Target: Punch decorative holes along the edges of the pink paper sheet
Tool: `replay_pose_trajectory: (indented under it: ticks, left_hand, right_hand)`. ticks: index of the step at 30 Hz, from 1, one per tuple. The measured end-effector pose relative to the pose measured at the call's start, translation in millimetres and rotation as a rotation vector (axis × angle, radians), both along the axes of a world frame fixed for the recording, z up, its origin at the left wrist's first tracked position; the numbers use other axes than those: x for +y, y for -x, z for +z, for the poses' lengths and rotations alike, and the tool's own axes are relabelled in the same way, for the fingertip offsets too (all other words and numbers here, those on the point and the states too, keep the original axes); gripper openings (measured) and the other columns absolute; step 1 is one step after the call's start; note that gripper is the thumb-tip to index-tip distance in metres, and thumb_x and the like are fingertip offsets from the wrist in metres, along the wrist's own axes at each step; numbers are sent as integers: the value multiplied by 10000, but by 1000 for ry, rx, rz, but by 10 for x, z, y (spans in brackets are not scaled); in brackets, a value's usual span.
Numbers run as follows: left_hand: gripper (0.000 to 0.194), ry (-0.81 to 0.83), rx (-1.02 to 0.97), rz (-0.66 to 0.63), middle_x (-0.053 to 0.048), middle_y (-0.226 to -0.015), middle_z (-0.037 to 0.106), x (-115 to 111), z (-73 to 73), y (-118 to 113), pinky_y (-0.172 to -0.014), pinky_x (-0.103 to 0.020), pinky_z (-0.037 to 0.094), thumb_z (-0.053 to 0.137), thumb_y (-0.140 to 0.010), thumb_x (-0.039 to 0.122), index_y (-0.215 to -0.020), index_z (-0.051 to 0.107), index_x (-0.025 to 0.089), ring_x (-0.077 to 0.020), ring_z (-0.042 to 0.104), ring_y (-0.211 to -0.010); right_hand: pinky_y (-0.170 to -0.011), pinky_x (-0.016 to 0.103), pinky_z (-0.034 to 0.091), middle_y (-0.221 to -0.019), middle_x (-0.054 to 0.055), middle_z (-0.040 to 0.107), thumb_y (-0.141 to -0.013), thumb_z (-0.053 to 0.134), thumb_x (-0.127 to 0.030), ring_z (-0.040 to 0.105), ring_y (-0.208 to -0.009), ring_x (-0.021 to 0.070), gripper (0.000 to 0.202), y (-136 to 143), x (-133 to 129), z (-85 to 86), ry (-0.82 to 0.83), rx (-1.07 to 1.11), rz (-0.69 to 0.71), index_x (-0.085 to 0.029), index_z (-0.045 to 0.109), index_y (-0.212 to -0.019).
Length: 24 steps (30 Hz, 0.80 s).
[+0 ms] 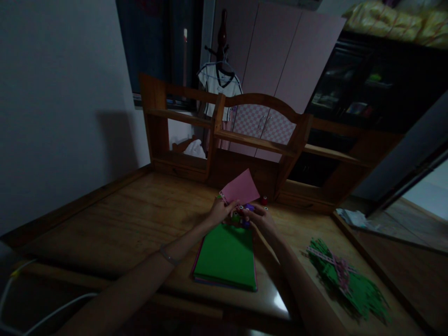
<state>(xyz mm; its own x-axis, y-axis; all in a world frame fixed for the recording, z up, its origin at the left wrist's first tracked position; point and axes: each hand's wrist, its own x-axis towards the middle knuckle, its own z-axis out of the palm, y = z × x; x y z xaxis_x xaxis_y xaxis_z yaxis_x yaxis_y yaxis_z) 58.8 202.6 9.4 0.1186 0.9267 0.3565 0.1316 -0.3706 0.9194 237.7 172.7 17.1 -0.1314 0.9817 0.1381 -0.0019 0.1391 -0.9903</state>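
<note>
My left hand (220, 212) is closed on the lower edge of a pink sheet of paper (241, 188), which stands up tilted; a patterned strip (223, 198) runs along its left side. Close by, my right hand (263, 219) has its fingers bent and drawn together at a cluster of small objects, among them a purple piece (249, 207) and a green piece (236, 217). Exactly what its fingertips grip is too small and dark to make out. Under both hands lies a stack of coloured paper with a green sheet (226, 256) on top.
Green fringed paper pieces (350, 280) with a pink patterned band lie at the right of the wooden table (140, 219). A small red object (264, 200) stands beyond my right hand. A wooden shelf unit (252, 135) rises along the back edge.
</note>
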Motion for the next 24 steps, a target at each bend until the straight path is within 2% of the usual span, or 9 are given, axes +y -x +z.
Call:
replay_pose_trajectory:
  ticks: [5,9,11,15,18,24]
  left_hand:
    - [397,7,6,-26,21,-429,511,9,-7,-10,-463,-217,364,566,-809,512,-649,625,154,-110,470,-425]
    - [355,-42,4,-33,2,-557,620,32,-44,-20,-539,-226,412,607,-788,490,-824,686,145,-127,539,-511]
    - [351,-48,20,-49,3,-559,625,41,-72,-23,-562,-229,420,600,-792,488,-797,696,150,-128,545,-522]
    - [399,-7,58,-85,31,-435,524,49,-115,-20,-504,-222,377,554,-812,513,-671,679,162,-112,472,-438]
    - [425,0,96,-73,25,-427,515,45,-110,-14,-498,-226,374,543,-816,527,-644,667,159,-115,473,-440]
    - [310,-59,82,-30,-12,-549,619,18,-46,-13,-561,-244,438,613,-792,454,-795,688,153,-167,597,-595]
  right_hand:
    - [-727,302,483,-919,51,703,-657,758,-439,631,-804,205,360,1,35,-31,-7,-9,-8,-200,700,-920]
    - [-693,289,473,-874,36,702,-640,759,-455,626,-766,194,349,2,59,-53,-9,-20,-22,-204,700,-874]
    - [-670,282,466,-859,33,699,-640,760,-457,623,-741,187,353,3,59,-59,7,-1,-35,-203,697,-876]
    - [-630,270,452,-776,17,677,-657,758,-448,589,-645,152,339,12,40,-52,34,77,-2,-197,690,-874]
    - [-603,262,441,-771,18,669,-643,774,-439,560,-604,132,340,22,28,-39,61,116,6,-190,687,-858]
    - [-596,259,434,-783,28,673,-656,761,-457,566,-623,137,321,23,23,-18,96,86,-19,-190,687,-819]
